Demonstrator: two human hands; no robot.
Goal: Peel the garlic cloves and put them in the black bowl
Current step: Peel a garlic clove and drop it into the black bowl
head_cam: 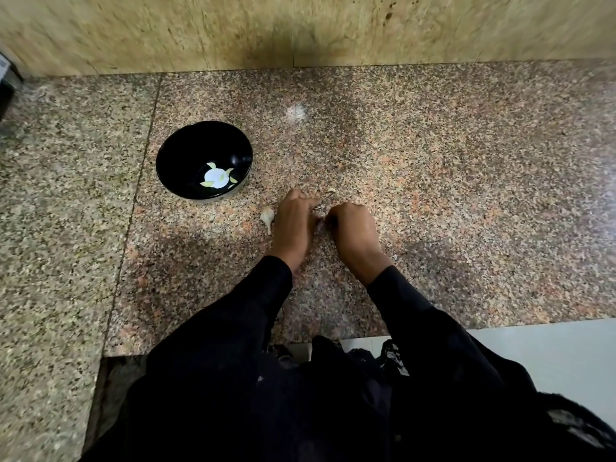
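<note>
Left hand (295, 225) and right hand (353, 231) are curled close together low over the counter (433, 181); a pale scrap between them is hidden by the fingers, so what each pinches cannot be told. A garlic piece (267, 216) lies just left of the left hand. A skin scrap (330, 191) lies just beyond. The bowl (186, 155), far left, holds pale pieces (216, 177), blurred.

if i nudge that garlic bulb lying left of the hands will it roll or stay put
The garlic bulb looks rounded with a stalk pointing toward the person, so it would probably wobble or pivot rather than roll far. It is small beside the left hand, so likely light. Its papery skin may flake, and the polished granite counter could let it slide.
</note>
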